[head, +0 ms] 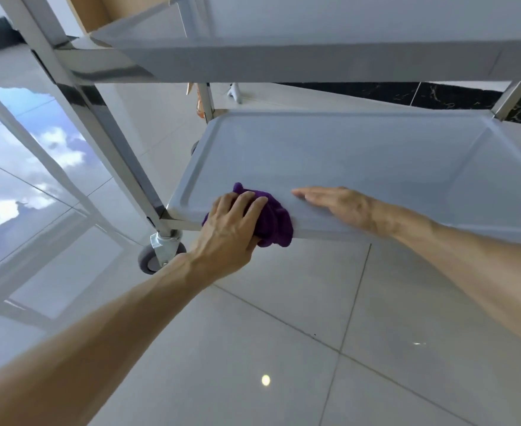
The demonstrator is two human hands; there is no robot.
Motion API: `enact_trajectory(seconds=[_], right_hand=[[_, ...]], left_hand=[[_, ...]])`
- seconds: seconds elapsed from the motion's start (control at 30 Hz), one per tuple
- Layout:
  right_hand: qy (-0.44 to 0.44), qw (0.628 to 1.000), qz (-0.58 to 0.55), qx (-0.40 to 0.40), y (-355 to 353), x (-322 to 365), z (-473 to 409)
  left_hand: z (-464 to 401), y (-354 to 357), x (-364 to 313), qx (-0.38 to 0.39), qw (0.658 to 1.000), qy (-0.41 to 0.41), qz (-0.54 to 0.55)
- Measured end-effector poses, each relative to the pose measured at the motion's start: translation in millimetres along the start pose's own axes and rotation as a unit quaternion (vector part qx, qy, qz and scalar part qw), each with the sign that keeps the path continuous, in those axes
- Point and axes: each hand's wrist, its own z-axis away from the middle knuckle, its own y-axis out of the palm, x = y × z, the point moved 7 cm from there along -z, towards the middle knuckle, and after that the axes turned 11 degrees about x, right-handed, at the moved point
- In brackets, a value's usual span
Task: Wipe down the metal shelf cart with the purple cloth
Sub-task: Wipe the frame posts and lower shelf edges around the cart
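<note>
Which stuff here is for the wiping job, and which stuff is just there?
For the job:
- purple cloth, bunched at the near edge of the lower shelf
- left hand, gripping the cloth
- right hand, flat on the shelf
- lower shelf of the metal cart

Just there:
- caster wheel
- glossy tiled floor
- orange thing behind the cart, too hidden to name

Left hand (231,224) bunches the purple cloth (273,221) on the cart's lower shelf (360,155); right hand (334,204) lies flat beside it.

Glossy pale tiled floor (284,318) mirroring clouded sky and a window frame at its left, with a dark marbled strip (437,95) along its far edge and a small round light glint (265,380) near its middle.
</note>
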Motion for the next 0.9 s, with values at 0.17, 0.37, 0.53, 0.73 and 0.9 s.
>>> enact_trajectory(seconds=[0.17,0.37,0.53,0.73,0.9], right_hand=[[-0.023,0.994,-0.095,-0.055,-6,-1,6],[-0.068,0.993,-0.021,-0.089,0,20,6],[-0.137,0.983,0.088,-0.087,35,59,-7],[-0.101,0.971,0.179,-0.122,63,77,-40],[-0.095,0.926,0.337,-0.144,69,67,-41]], left_hand=[[-24,6,-34,0.017,0.993,-0.036,0.109],[-19,-1,28,0.12,0.953,-0.078,0.267],[8,2,79,0.161,0.956,-0.171,0.176],[18,6,84,0.178,0.973,-0.103,0.108],[24,13,87,0.155,0.981,-0.09,0.069]])
